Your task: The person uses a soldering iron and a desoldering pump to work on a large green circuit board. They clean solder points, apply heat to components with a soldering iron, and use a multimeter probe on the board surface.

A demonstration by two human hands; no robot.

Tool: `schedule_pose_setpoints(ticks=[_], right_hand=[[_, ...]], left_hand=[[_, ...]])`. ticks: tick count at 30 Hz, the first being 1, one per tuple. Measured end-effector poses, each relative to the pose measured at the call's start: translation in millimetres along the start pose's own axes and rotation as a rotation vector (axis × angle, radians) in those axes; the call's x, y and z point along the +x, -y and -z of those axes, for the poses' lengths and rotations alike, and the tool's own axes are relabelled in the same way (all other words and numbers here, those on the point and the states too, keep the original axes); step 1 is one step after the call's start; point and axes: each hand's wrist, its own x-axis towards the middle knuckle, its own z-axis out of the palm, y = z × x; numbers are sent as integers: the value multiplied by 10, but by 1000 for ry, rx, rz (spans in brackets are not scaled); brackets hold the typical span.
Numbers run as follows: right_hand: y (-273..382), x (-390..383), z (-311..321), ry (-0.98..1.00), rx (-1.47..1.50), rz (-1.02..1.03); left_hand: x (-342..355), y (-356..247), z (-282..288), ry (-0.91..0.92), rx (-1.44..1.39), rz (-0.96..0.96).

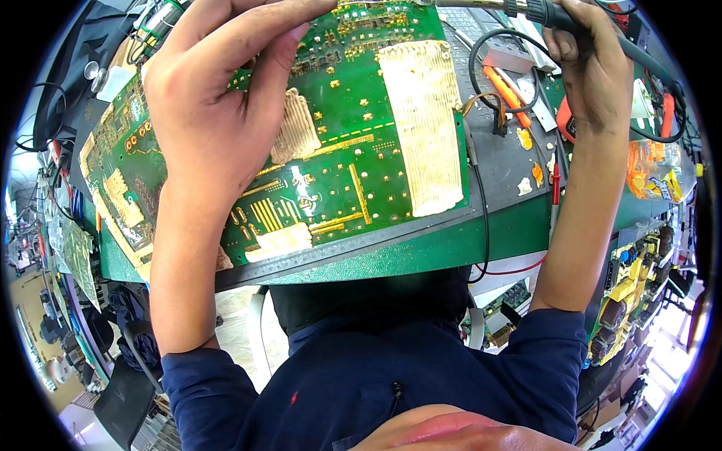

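Soldering iron (558, 16) in curled right grip (598, 71)

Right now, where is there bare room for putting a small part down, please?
Green table between the black lead and the red probe; also a narrow piece of grey mat between that lead and the white crumbs. Crowded: left of the right hand, with an orange-handled tool and a black cable loop.

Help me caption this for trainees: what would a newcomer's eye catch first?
The big green circuit board fills the upper middle, with a large cream ribbed patch on its right side. At the upper right, the right hand grips a black-handled soldering iron.
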Motion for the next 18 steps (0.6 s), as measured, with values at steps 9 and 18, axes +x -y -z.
schedule_pose_setpoints(ticks=[9, 18], right_hand=[[153, -84, -136, 24, -23, 47], [-250, 136, 209, 108, 226, -148]], left_hand=[[-21, 3, -10, -9, -25, 7], [-22, 7, -5, 5, -1, 4]])
